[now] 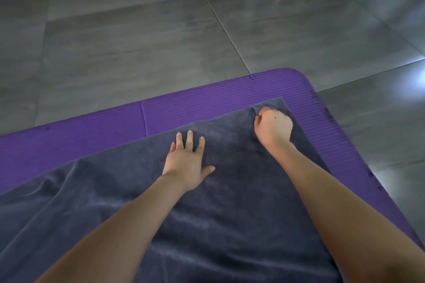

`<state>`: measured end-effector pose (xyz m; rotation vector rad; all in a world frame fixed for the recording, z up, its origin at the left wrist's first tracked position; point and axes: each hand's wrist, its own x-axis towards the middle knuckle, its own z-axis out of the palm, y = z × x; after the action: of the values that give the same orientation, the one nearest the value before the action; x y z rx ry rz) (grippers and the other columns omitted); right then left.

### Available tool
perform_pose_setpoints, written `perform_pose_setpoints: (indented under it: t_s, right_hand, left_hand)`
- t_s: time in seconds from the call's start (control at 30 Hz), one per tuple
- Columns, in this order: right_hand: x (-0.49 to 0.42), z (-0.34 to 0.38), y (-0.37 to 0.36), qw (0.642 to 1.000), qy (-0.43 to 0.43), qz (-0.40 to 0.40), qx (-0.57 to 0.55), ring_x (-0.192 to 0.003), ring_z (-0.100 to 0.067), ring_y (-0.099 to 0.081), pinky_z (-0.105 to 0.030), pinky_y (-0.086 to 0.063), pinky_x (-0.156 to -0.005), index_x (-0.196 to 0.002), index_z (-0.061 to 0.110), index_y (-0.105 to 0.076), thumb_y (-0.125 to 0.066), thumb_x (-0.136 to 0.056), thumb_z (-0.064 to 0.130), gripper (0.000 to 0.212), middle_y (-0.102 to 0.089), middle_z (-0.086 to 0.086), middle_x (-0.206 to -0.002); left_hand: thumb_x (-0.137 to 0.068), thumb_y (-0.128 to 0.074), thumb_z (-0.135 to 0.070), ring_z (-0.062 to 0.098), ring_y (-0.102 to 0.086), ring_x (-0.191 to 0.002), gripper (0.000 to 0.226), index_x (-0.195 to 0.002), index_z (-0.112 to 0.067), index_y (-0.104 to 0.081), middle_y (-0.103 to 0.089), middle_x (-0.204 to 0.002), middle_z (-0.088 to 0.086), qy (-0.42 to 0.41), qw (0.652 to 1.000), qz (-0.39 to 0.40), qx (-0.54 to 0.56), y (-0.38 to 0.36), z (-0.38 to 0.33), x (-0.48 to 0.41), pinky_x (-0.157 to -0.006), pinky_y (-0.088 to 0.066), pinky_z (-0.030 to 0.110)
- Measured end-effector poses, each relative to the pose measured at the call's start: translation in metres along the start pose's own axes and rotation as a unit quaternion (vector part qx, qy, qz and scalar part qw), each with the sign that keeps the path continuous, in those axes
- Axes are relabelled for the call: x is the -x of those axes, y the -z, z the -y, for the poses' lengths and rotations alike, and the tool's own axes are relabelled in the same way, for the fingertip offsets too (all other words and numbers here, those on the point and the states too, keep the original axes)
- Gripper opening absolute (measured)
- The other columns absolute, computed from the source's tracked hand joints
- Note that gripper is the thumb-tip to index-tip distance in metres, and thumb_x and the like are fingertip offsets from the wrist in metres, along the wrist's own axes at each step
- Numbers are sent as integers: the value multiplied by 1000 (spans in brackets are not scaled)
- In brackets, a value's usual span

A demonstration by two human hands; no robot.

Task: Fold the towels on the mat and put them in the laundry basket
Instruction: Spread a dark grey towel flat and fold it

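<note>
The grey towel [230, 225] covers the mat's [207, 103] far corner; our left hand [186, 163] presses it flat-fingered, our right hand [273, 126] pinches it

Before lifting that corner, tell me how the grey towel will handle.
Probably floppy: the grey towel lies in soft wrinkles. It likely sags from where the right hand pinches it. The ribbed purple mat may grip it.

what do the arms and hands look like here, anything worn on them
The left forearm and right forearm are bare to the frame's edge: no sleeves, gloves, watch or bracelets show. The left hand has no rings on the fingers in view. The right hand has a small dark spot on its back; its fingers are hidden.
</note>
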<state>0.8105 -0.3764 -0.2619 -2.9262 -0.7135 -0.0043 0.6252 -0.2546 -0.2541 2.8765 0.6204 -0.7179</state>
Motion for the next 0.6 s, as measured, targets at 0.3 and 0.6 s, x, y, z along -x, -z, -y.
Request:
perform_pose_setpoints:
  t_s: [0.3, 0.6]
  right_hand:
    - [52, -1, 23, 998, 59, -14, 4, -96, -32, -58, -38, -38, -83, -129, 15, -56, -56, -80, 7, 50, -64, -10, -108]
    - [128, 87, 56, 971, 221, -67, -57, -52, -28, -61, -36, -49, -54, -79, 13, -75, -80, -40, -4, 43, -66, -6, -74]
  left_hand:
    - [-97, -29, -51, 31, 11, -145, 65, -151, -23, -3, 11, -158, 9, -28, 999, -14, 44, -1, 8, 15, -119, -5, 39]
    - [-93, -42, -36, 22, -47, -127, 38, -126, -24, -56, -55, -131, -2, -188, 976, -31, -105, -25, 122, 143, -101, -43, 31]
